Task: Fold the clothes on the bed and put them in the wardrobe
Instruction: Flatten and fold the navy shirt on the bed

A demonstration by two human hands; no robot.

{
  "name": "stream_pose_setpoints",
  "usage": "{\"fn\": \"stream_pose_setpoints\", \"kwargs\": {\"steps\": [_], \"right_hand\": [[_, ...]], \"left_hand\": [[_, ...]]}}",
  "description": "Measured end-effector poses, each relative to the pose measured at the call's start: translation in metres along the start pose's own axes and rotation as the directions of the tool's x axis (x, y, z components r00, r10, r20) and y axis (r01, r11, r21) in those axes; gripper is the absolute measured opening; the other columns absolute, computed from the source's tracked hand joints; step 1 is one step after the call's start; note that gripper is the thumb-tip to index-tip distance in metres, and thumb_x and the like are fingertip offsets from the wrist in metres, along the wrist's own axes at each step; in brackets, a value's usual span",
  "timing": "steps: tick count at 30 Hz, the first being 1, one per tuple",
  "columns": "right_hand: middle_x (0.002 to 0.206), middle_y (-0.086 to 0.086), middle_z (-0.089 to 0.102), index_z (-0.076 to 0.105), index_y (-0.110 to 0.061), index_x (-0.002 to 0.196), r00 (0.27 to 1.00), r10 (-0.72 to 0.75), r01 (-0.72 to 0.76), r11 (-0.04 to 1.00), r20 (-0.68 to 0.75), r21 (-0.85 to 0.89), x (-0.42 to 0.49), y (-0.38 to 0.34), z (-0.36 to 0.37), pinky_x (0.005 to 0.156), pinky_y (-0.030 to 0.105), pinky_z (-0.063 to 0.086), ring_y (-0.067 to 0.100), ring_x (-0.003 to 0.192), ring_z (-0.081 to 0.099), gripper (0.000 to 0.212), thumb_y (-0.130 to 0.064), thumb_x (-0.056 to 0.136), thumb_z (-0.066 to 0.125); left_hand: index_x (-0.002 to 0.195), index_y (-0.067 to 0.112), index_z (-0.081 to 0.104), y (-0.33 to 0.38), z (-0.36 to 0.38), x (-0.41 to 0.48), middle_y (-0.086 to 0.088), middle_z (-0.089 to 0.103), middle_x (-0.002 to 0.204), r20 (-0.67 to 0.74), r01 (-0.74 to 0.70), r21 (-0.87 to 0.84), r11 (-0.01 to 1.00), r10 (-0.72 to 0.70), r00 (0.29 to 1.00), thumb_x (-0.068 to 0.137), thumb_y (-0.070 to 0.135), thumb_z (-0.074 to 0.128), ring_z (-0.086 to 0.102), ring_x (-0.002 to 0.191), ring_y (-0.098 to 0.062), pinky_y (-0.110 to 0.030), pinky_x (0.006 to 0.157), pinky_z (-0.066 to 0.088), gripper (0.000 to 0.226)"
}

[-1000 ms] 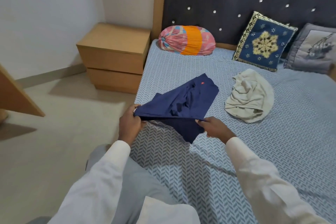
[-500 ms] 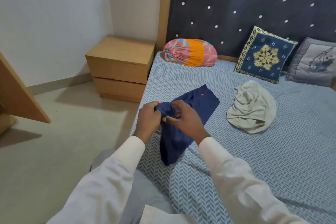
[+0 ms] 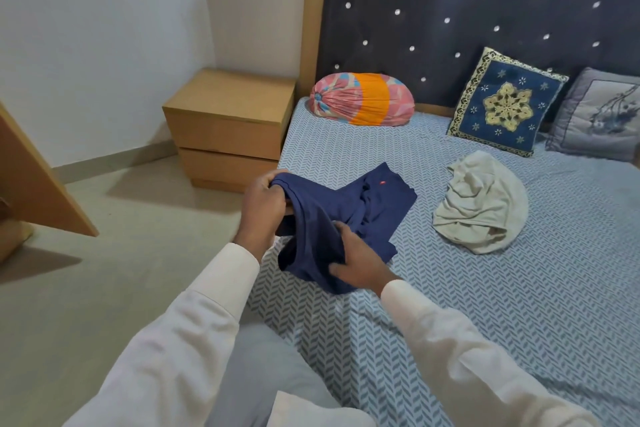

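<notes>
On the bed (image 3: 519, 322), my left grip (image 3: 263, 208) clamps the navy garment (image 3: 346, 215) at its top and my right grip (image 3: 360, 263) pinches its lower hem. Folding looks barely begun; the cream garment (image 3: 481, 208) lies crumpled nearby, untouched, and neither is put away.

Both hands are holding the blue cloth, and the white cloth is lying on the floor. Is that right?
Not quite. The left hand and right hand do hold the blue cloth, but the white cloth lies on the bed, not the floor. The head view shows it.
</notes>
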State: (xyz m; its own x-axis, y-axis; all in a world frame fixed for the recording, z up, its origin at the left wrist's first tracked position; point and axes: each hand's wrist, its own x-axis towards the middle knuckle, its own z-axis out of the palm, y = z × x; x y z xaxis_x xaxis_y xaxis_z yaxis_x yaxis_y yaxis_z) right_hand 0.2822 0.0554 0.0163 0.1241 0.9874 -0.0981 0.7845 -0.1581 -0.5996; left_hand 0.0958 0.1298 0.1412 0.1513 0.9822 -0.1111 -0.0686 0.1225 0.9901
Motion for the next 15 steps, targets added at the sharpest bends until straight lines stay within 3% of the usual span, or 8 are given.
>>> {"fn": "stream_pose_setpoints", "kwargs": {"steps": [3,5,6,7,9,11,13,15], "right_hand": [[0.158,-0.007,0.02,0.003,-0.032,0.155,0.996,-0.085,0.086,0.996,0.011,-0.012,-0.013,-0.014,0.026,0.114,0.036,0.028,0.015,0.143,0.021,0.122,-0.068,0.063,0.073],[0.159,-0.003,0.017,0.006,-0.024,0.156,0.996,-0.033,0.024,0.994,-0.078,-0.109,-0.016,-0.032,0.049,0.113,0.04,0.027,0.018,0.144,0.015,0.125,-0.081,0.06,0.062],[0.156,0.0,0.023,0.015,-0.021,0.154,0.989,0.026,-0.041,0.994,-0.147,-0.103,-0.014,-0.041,0.058,0.112,0.042,0.03,0.021,0.142,0.02,0.116,-0.08,0.064,0.056],[0.15,0.003,0.035,0.027,-0.019,0.15,0.971,0.094,-0.108,0.993,-0.221,-0.05,-0.009,-0.047,0.064,0.108,0.044,0.037,0.025,0.137,0.03,0.099,-0.073,0.071,0.052],[0.117,0.007,0.059,0.052,-0.016,0.124,0.941,0.185,-0.18,0.983,-0.283,0.044,0.004,-0.053,0.064,0.091,0.047,0.048,0.03,0.112,0.054,0.046,-0.045,0.088,0.052],[0.09,0.004,0.061,0.054,-0.015,0.097,0.976,0.161,-0.134,0.975,-0.146,0.175,0.014,-0.062,0.055,0.082,0.043,0.05,0.027,0.087,0.058,0.006,-0.02,0.096,0.051],[0.087,-0.002,0.064,0.059,-0.011,0.091,0.995,0.049,-0.081,0.895,0.082,0.439,0.014,-0.084,0.037,0.086,0.036,0.045,0.016,0.087,0.058,0.011,-0.009,0.096,0.05],[0.08,-0.009,0.069,0.066,-0.015,0.084,0.98,-0.018,-0.131,0.698,0.2,0.704,0.015,-0.099,0.019,0.084,0.025,0.045,0.007,0.083,0.061,0.021,-0.001,0.09,0.053]], "left_hand": [[0.086,0.012,0.063,-0.002,0.005,0.0,-0.014,0.065,0.087,-0.015,0.107,-0.174,0.979,-0.112,0.994,0.091,-0.011,0.038,0.064,0.077,-0.027,-0.04,0.075,0.058,0.034],[0.097,0.006,0.062,-0.006,0.015,-0.003,-0.015,0.063,0.092,0.007,0.153,-0.241,0.958,-0.156,0.988,0.093,-0.011,0.038,0.063,0.079,-0.028,-0.034,0.068,0.059,0.03],[0.099,0.006,0.061,-0.008,0.021,-0.007,-0.014,0.062,0.094,0.022,0.165,-0.271,0.948,-0.165,0.986,0.094,-0.011,0.038,0.062,0.081,-0.027,-0.032,0.066,0.058,0.029],[0.099,0.007,0.06,-0.011,0.026,-0.012,-0.013,0.061,0.096,0.029,0.167,-0.291,0.942,-0.166,0.986,0.095,-0.01,0.038,0.062,0.083,-0.027,-0.03,0.066,0.058,0.028],[0.115,0.011,0.058,-0.011,0.023,-0.016,-0.012,0.063,0.104,-0.02,0.15,-0.348,0.926,-0.167,0.986,0.097,-0.007,0.041,0.064,0.087,-0.023,-0.03,0.071,0.058,0.031],[0.131,0.014,0.053,-0.008,-0.003,-0.004,-0.01,0.063,0.106,-0.134,0.104,-0.42,0.902,-0.175,0.975,0.098,-0.003,0.042,0.065,0.088,-0.021,-0.031,0.073,0.057,0.038],[0.123,0.015,0.061,0.003,-0.041,0.02,-0.008,0.066,0.097,-0.203,0.104,-0.457,0.883,-0.218,0.954,0.098,0.006,0.048,0.065,0.082,-0.02,-0.03,0.066,0.054,0.03],[0.104,0.018,0.068,0.019,-0.065,0.042,-0.002,0.068,0.081,-0.145,0.16,-0.488,0.858,-0.26,0.955,0.096,0.016,0.055,0.066,0.07,-0.016,-0.025,0.06,0.052,0.015]]}}
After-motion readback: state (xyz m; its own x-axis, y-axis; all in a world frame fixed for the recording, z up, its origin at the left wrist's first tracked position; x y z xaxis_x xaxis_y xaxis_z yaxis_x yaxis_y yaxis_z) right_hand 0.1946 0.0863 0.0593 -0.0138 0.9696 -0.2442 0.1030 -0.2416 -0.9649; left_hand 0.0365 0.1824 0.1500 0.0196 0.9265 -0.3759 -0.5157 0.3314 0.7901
